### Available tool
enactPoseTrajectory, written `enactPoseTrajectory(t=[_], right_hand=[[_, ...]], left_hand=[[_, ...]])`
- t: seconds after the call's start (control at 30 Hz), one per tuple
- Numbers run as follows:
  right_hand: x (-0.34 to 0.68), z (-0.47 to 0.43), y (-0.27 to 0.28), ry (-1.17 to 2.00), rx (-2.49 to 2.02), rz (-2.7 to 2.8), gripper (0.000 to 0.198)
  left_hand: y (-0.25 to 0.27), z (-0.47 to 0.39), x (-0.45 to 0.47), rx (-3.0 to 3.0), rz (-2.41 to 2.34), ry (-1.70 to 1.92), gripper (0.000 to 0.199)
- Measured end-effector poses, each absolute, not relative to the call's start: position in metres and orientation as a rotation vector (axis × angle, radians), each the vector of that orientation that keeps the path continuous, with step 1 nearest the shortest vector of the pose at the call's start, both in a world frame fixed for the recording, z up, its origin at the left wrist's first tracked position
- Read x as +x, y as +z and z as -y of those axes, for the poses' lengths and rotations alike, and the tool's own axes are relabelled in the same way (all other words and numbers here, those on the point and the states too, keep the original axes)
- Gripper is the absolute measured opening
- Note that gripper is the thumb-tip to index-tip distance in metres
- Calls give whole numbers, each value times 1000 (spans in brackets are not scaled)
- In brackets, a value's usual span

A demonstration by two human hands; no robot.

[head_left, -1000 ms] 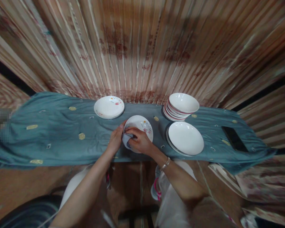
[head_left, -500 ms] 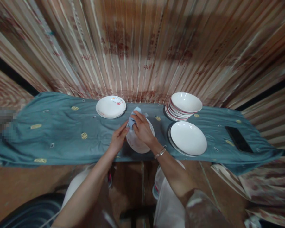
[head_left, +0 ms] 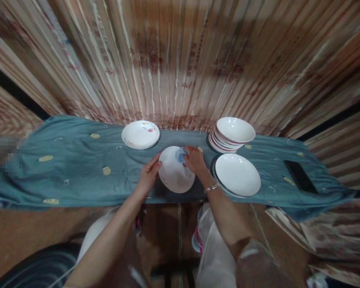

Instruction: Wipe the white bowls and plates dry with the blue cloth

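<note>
In front of me a white plate (head_left: 174, 174) with small coloured prints is held tilted above the cloth-covered table. My left hand (head_left: 150, 173) grips its left rim, thumb over the face and fingers behind. A pale blue cloth (head_left: 180, 155) lies against the plate's upper right part, pinched in my right hand (head_left: 195, 161), which is at the right rim. Beyond the plate, to the left, sits a flower-printed plate (head_left: 140, 135), perhaps with another under it. To my right lies a stack of white plates (head_left: 238, 175).
A stack of white bowls (head_left: 235, 130) with red edges stands at the back right. A black phone (head_left: 301, 177) rests near the right end of the teal tablecloth (head_left: 78, 160). A striped curtain (head_left: 174, 60) hangs right behind the table.
My right hand has moved with the cloth from the plate's upper left to its right rim, uncovering the printed face. My left hand keeps its grip on the left rim.
</note>
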State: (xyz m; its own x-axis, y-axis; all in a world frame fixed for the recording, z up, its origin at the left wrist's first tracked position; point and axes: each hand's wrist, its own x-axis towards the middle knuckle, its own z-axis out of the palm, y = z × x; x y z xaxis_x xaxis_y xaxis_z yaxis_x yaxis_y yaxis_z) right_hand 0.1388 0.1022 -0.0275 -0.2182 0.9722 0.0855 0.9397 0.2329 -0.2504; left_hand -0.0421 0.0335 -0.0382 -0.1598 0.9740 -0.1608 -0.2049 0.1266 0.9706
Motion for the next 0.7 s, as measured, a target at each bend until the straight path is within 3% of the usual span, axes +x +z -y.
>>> enactPoseTrajectory(t=[0.7], right_hand=[[156, -96, -32, 205, -2035, 2375, 28]], left_hand=[[-40, -40, -44, 682, -1275, 1444, 73]])
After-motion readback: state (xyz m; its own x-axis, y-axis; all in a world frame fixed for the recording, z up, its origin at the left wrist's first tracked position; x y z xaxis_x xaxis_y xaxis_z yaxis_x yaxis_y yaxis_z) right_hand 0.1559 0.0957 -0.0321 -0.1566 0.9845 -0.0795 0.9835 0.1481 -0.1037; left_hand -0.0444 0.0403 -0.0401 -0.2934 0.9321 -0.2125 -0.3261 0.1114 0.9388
